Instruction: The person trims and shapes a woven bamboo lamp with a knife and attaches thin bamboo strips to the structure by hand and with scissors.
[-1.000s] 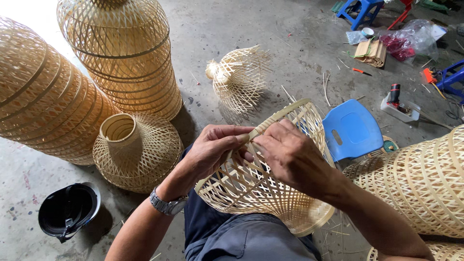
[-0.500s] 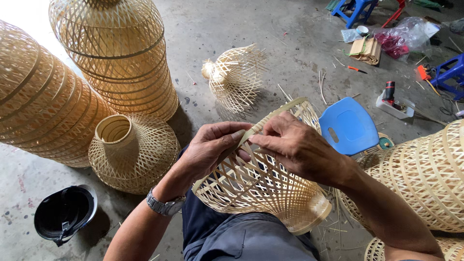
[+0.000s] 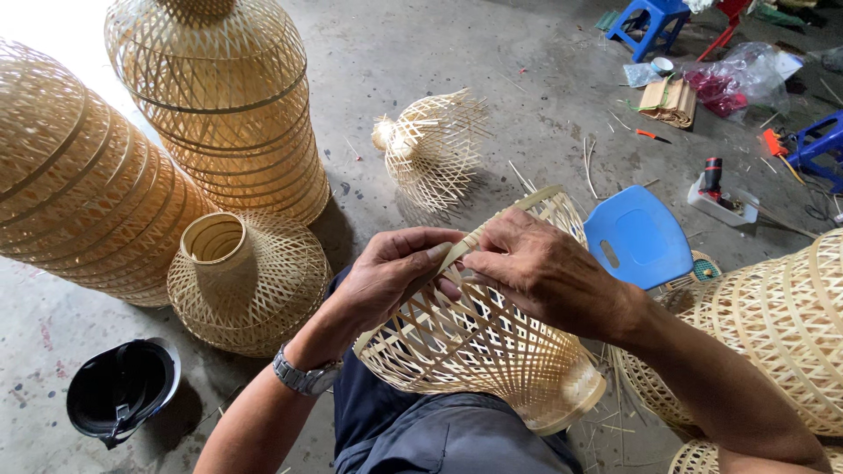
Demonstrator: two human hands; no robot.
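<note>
Hands, left hand (image 3: 395,272) and right hand (image 3: 536,272), now meet in a pinching grip on the woven bamboo shade's (image 3: 479,351) rim strip (image 3: 492,224), right hand shifted down over the weave since a second ago.

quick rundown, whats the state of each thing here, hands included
left hand: gripping the rim strip of the woven basket
right hand: pinching the same strip, resting on the basket
woven basket: on its side across the lap, rim unfinished
small basket frame: tipped over on the floor, strips loose
flared basket: upright, neck open
black helmet: upside down on the floor
blue stool: standing on the floor
</note>
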